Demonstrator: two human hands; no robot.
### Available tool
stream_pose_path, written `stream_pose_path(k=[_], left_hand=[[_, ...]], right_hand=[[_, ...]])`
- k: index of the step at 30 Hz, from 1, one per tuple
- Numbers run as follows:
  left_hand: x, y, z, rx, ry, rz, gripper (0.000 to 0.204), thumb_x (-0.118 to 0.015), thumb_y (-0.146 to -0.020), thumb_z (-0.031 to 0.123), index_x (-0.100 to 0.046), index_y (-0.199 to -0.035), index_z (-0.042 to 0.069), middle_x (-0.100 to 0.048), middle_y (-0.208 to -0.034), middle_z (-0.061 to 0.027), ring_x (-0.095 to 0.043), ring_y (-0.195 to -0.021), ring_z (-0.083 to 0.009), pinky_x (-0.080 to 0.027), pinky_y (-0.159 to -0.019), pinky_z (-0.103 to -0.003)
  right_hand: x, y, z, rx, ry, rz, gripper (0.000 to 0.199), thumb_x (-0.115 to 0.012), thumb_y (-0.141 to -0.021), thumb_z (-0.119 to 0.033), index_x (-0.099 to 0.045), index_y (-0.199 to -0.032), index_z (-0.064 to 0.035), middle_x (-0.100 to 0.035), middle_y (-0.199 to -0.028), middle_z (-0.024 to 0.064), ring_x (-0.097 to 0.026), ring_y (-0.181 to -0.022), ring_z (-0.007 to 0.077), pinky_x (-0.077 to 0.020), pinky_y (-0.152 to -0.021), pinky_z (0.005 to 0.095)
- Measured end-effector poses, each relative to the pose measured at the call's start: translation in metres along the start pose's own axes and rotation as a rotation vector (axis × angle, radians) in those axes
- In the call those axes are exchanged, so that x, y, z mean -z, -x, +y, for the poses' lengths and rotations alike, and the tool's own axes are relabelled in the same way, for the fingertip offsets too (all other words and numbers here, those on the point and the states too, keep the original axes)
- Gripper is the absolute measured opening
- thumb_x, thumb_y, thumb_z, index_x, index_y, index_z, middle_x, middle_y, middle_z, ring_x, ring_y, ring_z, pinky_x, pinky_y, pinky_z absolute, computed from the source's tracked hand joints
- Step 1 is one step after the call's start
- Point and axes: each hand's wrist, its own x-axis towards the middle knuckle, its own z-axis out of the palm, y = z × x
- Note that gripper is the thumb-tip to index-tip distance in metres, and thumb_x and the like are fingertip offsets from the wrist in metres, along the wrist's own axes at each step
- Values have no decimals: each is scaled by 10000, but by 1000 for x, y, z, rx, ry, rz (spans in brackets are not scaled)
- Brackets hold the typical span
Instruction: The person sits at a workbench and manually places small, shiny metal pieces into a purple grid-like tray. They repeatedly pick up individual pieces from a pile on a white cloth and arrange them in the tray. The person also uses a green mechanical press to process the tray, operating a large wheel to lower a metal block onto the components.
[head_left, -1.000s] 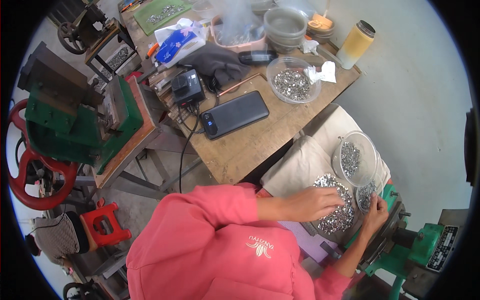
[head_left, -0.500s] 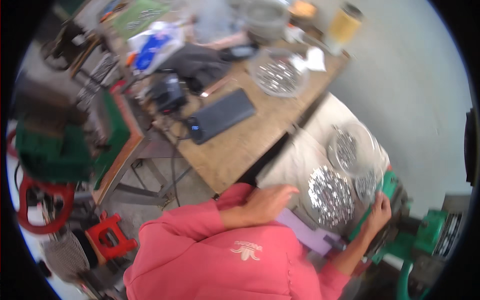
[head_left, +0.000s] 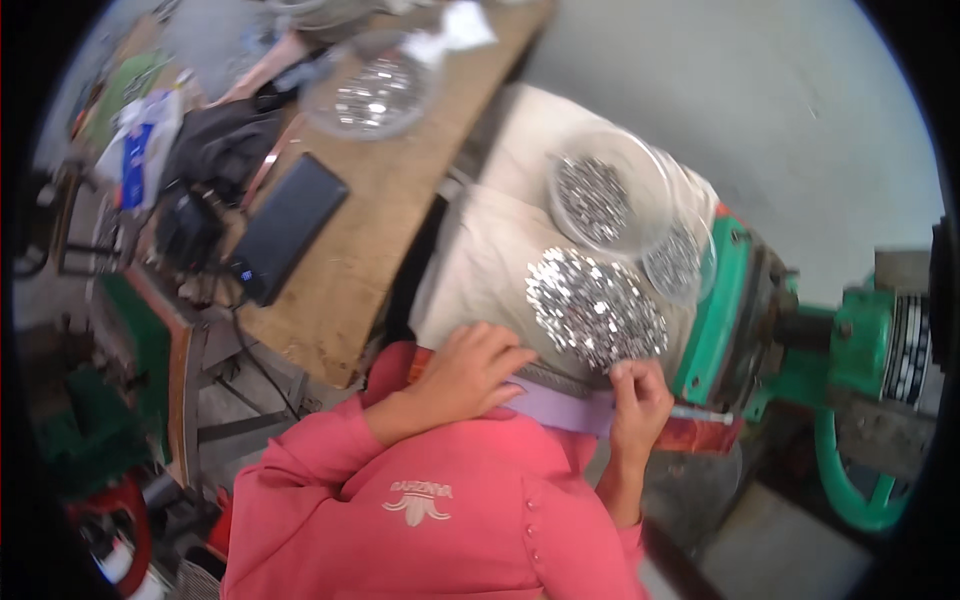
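A heap of small shiny metal pieces (head_left: pixel 597 308) lies on a pale cloth (head_left: pixel 480 245) in front of me. My right hand (head_left: pixel 640 400) is at the heap's near edge, thumb and fingertips pinched together; whatever is between them is too small to name. My left hand (head_left: pixel 468 372) rests at the cloth's near left edge, fingers stretched out, holding nothing I can see. Between the hands runs a lilac strip (head_left: pixel 565 408). Behind the heap stands a clear plastic tub (head_left: pixel 648 165) with more metal pieces, beside a smaller clear dish (head_left: pixel 706 262) of finer pieces.
A green machine (head_left: pixel 862 335) with a handwheel stands at the right. On the wooden table (head_left: pixel 340 265) at left lie a dark power bank (head_left: pixel 290 228), a dark cloth (head_left: pixel 225 145) and another clear tub of metal pieces (head_left: pixel 378 95). A slim pale rod (head_left: pixel 702 414) lies right of my right hand.
The view has swung toward the cloth and machine. My right hand has moved from beside the small dish to the heap's near edge. My left hand has come down onto the cloth's edge.
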Motion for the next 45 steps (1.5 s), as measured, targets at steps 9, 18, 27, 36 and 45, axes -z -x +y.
stream_pose_path(k=[9,18,27,36,45], left_hand=[[-4,7,-10,-24,2,-48,259,-728,-802,207,-638,-1023,108,-548,-1092,-59,-519,-1062,-242,-417,-859,-389],[-7,20,-15,-19,83,42,246,-699,-827,192,-638,-1042,90,-553,-1157,-64,-520,-1111,-249,-416,-924,-393],[-5,10,-18,-60,34,34,273,-719,-796,193,-642,-1036,90,-578,-1186,-64,-531,-1132,-261,-418,-933,-409],[-3,24,-17,33,53,192,321,-786,-753,170,-703,-1041,53,-653,-1251,-78,-609,-1187,-259,-457,-919,-392],[-6,22,-16,59,-22,170,240,-804,-732,173,-741,-950,94,-705,-1161,-15,-621,-1181,-207,-394,-982,-387]], right_hand=[[-59,-12,-16,495,333,-176,72,-751,-792,-34,-684,-819,-36,-607,-768,95,-565,-693,264,-438,-636,373],[-64,-12,-10,670,624,-245,116,-797,-739,-128,-714,-822,-125,-583,-797,49,-534,-858,276,-393,-771,428],[-55,-15,-14,606,542,-147,140,-828,-690,-140,-758,-808,-169,-597,-851,5,-473,-962,259,-336,-889,408],[-35,-12,-32,424,339,-43,124,-824,-705,-116,-775,-812,-153,-590,-832,-17,-451,-947,201,-297,-896,369],[-49,-7,-13,458,489,-152,150,-841,-695,-195,-786,-832,-223,-607,-872,-62,-448,-986,207,-272,-902,368]])
